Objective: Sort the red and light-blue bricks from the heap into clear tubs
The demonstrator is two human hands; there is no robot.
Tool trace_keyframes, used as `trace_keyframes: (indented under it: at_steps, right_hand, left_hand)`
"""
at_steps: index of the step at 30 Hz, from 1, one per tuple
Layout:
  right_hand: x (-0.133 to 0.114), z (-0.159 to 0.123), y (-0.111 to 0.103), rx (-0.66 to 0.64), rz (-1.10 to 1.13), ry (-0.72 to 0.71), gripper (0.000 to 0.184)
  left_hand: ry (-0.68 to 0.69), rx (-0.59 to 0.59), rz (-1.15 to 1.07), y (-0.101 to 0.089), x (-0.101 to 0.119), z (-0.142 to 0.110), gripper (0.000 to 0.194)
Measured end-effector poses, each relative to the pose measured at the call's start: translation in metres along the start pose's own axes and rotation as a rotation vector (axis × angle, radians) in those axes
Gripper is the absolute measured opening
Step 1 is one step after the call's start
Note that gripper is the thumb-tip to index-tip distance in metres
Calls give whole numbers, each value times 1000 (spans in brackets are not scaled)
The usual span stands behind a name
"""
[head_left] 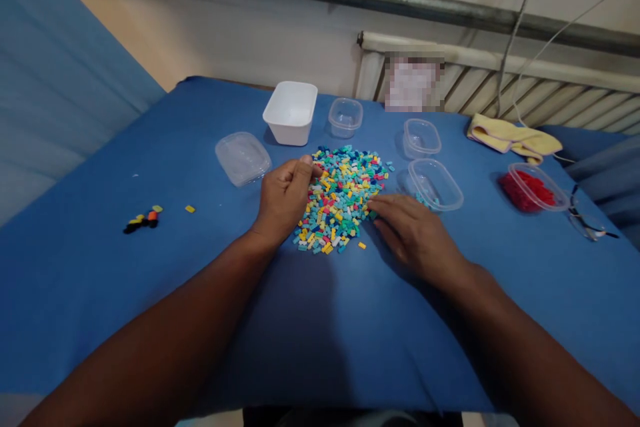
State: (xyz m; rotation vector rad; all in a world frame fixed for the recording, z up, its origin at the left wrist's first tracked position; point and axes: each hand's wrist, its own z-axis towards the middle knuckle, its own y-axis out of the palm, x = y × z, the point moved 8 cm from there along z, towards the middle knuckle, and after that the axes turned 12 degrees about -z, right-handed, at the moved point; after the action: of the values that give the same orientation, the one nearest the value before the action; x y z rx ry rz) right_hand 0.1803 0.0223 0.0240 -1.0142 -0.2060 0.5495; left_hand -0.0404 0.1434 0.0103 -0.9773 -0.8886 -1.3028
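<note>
I see the left hand (286,197) beside the bricks (343,193), thumb against curled fingers; the right hand (420,233) at their other edge, fingers together, whether clamped I can't tell.

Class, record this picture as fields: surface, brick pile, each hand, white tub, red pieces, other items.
Surface: blue-covered table
Brick pile: small, multicoloured toy pieces
Left hand: curled at pile's left edge; contents hidden
Right hand: outstretched at pile's right edge
White tub: beyond pile
Red pieces: in clear container, right
Other items: eyeglasses; yellow cloth
</note>
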Motion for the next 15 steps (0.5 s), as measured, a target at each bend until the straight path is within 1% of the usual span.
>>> trace_keyframes:
  at_steps: [2,5,7,10,12,15]
  right_hand:
    - [-8,0,9,-30,42,-51,35]
    - [-8,-2,6,-27,132,-66,40]
    - [-1,-3,-1,6,132,-27,41]
    - [12,-6,-9,57,63,51,38]
    - [18,-8,-8,61,34,83,35]
    - [19,-9,-1,31,19,88,29]
  left_hand:
    - [4,3,5,0,1,0,41]
    - [-1,5,-4,0,1,0,41]
    - [-2,2,-14,1,1,0,41]
    - [-5,0,-15,1,0,0,41]
    - [-8,0,-11,1,-1,0,41]
    - [-11,0,2,0,-2,0,42]
